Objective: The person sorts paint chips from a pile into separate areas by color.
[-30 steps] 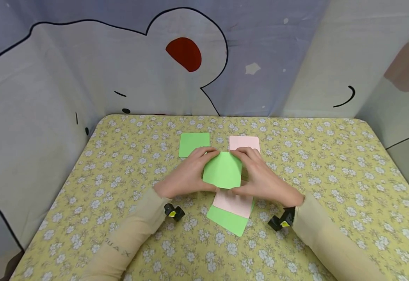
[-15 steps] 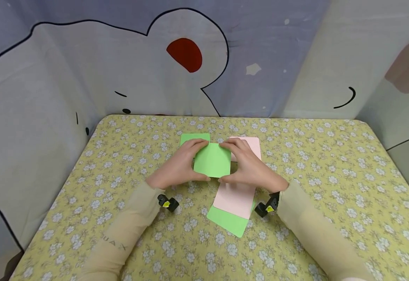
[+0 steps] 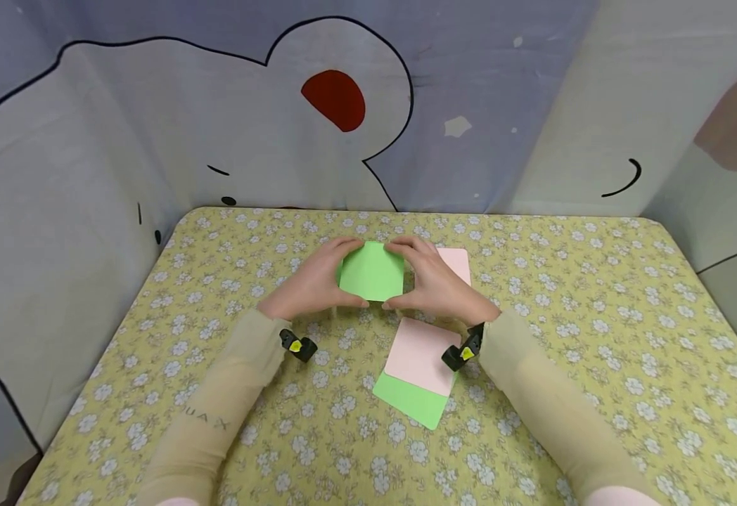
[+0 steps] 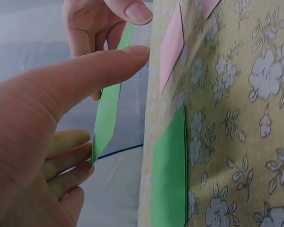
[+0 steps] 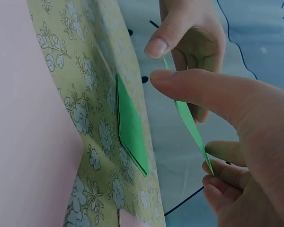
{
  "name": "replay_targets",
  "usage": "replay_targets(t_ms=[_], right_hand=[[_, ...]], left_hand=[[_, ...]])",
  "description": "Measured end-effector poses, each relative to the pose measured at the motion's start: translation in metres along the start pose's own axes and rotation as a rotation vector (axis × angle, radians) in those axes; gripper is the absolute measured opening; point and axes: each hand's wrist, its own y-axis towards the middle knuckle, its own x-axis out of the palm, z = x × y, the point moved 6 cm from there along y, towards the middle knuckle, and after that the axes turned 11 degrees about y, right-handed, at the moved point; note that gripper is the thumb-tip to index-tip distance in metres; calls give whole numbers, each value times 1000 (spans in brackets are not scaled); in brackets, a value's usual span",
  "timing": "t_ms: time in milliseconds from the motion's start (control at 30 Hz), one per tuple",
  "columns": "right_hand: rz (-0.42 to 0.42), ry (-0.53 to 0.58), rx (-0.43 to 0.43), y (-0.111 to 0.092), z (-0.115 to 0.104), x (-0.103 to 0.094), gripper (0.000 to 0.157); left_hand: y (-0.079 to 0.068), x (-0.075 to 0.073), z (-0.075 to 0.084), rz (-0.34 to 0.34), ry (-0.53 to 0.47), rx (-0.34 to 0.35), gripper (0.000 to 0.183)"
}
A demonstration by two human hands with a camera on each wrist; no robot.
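Note:
Both my hands hold one green square card (image 3: 371, 274) above the table, slightly bowed. My left hand (image 3: 311, 282) grips its left side, thumb at the near edge and fingers at the far edge. On the opposite side, my right hand (image 3: 437, 281) grips it the same way. Directly below, a second green card (image 5: 131, 127) lies on the cloth, with a layered-looking edge in the right wrist view; the held card and hands hide it in the head view. A gap shows between the two in the left wrist view.
Behind my right hand lies a pink card (image 3: 456, 263), partly covered. Nearer me, another pink card (image 3: 420, 355) overlaps a green one (image 3: 409, 400), close to the right wrist camera (image 3: 463, 351). A printed curtain (image 3: 470, 161) hangs behind the flowered tabletop (image 3: 565, 295).
Both hands have carried the green card away from me and to the left, from over the near pink card to over the back-left green card. The cards on the table stay put.

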Motion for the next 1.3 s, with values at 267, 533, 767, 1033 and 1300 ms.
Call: replay_targets(t_ms=[267, 533, 767, 1033, 1300], right_hand=[[-5, 20, 55, 12, 5, 0, 95], [-12, 19, 75, 34, 11, 1, 96], [-52, 48, 167, 55, 24, 8, 104], [-101, 118, 219, 71, 38, 28, 104], [-135, 118, 276, 72, 47, 38, 103]], left_hand=[[7, -1, -10, -6, -11, -10, 100], [19, -8, -28, -14, -30, -41, 101], [28, -9, -45, -54, -41, -78, 104], [29, 7, -64, -89, -75, -121, 104], [28, 24, -77, -127, -123, -138, 103]])
